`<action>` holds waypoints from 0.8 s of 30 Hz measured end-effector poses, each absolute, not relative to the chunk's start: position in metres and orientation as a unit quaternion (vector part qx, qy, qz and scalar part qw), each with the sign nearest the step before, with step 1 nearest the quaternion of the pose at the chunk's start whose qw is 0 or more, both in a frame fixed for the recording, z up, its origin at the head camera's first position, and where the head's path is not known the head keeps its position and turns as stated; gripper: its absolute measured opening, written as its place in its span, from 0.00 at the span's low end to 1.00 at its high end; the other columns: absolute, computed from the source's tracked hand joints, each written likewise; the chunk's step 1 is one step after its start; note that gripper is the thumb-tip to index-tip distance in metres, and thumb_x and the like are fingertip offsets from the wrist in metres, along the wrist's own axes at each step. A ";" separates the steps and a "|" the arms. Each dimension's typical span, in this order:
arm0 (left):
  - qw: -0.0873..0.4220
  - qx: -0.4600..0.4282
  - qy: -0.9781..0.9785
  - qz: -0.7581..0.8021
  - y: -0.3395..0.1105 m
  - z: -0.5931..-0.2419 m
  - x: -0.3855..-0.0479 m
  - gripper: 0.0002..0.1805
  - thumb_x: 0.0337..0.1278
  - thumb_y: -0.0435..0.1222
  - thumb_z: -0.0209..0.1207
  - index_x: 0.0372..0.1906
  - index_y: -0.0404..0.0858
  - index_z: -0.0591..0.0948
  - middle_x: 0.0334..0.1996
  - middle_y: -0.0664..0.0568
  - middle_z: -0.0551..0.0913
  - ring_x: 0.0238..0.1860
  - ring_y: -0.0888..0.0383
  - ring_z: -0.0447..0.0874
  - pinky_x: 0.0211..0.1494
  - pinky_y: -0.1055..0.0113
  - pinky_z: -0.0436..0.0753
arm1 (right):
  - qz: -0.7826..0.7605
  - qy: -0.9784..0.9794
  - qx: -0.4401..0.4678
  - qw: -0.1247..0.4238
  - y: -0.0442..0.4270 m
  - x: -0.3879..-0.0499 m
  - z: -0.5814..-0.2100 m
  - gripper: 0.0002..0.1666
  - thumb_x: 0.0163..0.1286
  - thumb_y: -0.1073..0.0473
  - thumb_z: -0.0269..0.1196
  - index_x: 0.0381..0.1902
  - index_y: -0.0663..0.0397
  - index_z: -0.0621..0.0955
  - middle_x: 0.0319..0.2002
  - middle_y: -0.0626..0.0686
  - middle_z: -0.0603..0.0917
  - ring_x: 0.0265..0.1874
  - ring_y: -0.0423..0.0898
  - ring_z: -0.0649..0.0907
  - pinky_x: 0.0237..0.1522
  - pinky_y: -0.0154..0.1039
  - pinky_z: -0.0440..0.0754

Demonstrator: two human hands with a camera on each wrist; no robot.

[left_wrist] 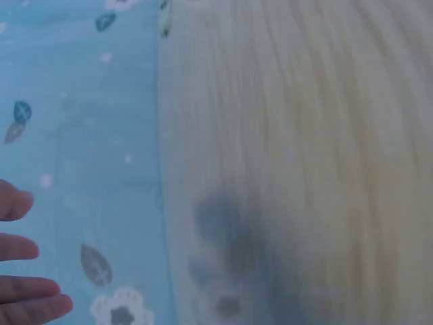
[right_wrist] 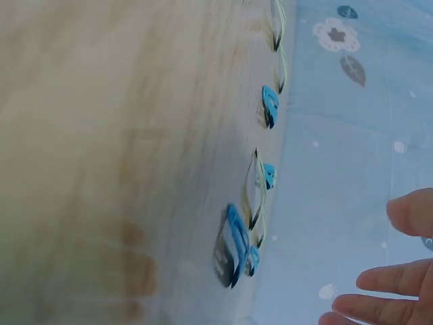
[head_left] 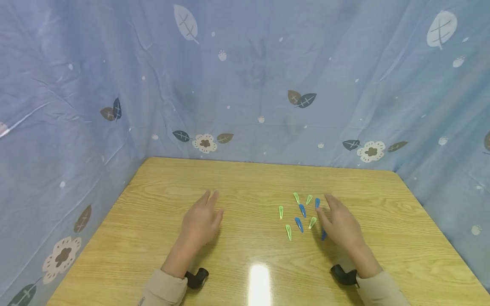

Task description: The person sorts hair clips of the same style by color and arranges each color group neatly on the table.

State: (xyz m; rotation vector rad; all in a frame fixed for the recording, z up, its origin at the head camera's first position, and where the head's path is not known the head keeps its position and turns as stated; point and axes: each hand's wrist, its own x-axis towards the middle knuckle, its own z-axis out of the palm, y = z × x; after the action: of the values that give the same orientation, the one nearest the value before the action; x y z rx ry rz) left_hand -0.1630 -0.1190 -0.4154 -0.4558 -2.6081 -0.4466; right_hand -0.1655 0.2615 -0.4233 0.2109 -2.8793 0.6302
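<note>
Several green hair clips (head_left: 289, 232) and blue hair clips (head_left: 299, 224) lie scattered on the wooden table, right of centre. My right hand (head_left: 342, 225) hovers at their right side with fingers extended and holds nothing; it partly covers a blue clip (head_left: 323, 235) in the head view. My left hand (head_left: 200, 223) is over the left part of the table, fingers straight and apart, away from the clips. In the right wrist view a blue clip (right_wrist: 235, 244) appears nearest, with my right fingers at the lower right. The left wrist view shows my left fingertips at the lower left edge.
A wooden table (head_left: 237, 182) spans the view, with a bright light reflection near its front edge. A blue patterned curtain (head_left: 252, 76) hangs behind the table and along both sides. Black wrist devices (head_left: 197, 278) show at both wrists, beside beige sleeves.
</note>
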 end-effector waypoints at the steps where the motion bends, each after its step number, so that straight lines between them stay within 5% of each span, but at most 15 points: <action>1: 0.219 -0.166 -0.945 -0.178 -0.114 -0.417 -0.162 0.29 0.61 0.42 0.61 0.63 0.31 0.72 0.59 0.32 0.74 0.52 0.38 0.79 0.45 0.49 0.83 | 0.221 -0.969 0.066 0.091 0.263 -0.165 -0.423 0.36 0.75 0.49 0.51 0.68 0.72 0.61 0.65 0.73 0.64 0.62 0.71 0.65 0.57 0.66 0.67; 10: 0.080 -0.186 -0.918 -0.342 -0.079 -0.431 -0.155 0.25 0.68 0.41 0.53 0.65 0.34 0.70 0.63 0.40 0.72 0.64 0.44 0.69 0.63 0.52 0.71 | 0.284 -0.954 0.044 0.088 0.279 -0.156 -0.423 0.32 0.73 0.54 0.54 0.65 0.74 0.65 0.59 0.74 0.70 0.53 0.71 0.74 0.47 0.63 0.76; 15: 0.018 -0.196 -0.879 -0.434 -0.060 -0.439 -0.156 0.24 0.69 0.41 0.52 0.66 0.34 0.70 0.62 0.42 0.73 0.62 0.45 0.72 0.63 0.51 0.71 | 0.307 -0.946 0.033 0.100 0.290 -0.152 -0.427 0.29 0.72 0.57 0.56 0.62 0.74 0.68 0.57 0.73 0.73 0.49 0.69 0.78 0.45 0.59 0.80; 24: -0.072 -0.207 -0.794 -0.567 -0.014 -0.460 -0.151 0.22 0.69 0.36 0.51 0.63 0.29 0.70 0.59 0.38 0.74 0.58 0.46 0.76 0.56 0.68 0.77 | 0.339 -0.938 0.007 0.075 0.306 -0.139 -0.444 0.26 0.72 0.58 0.57 0.59 0.75 0.71 0.50 0.70 0.79 0.48 0.65 0.79 0.46 0.53 0.81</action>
State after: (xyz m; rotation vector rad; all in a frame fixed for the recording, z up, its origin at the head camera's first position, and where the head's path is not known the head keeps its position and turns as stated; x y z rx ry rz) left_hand -0.1511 -0.0140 -0.4599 -0.6819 -2.6152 -1.8673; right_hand -0.1387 0.3059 -0.4436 0.0211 -2.8139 1.0169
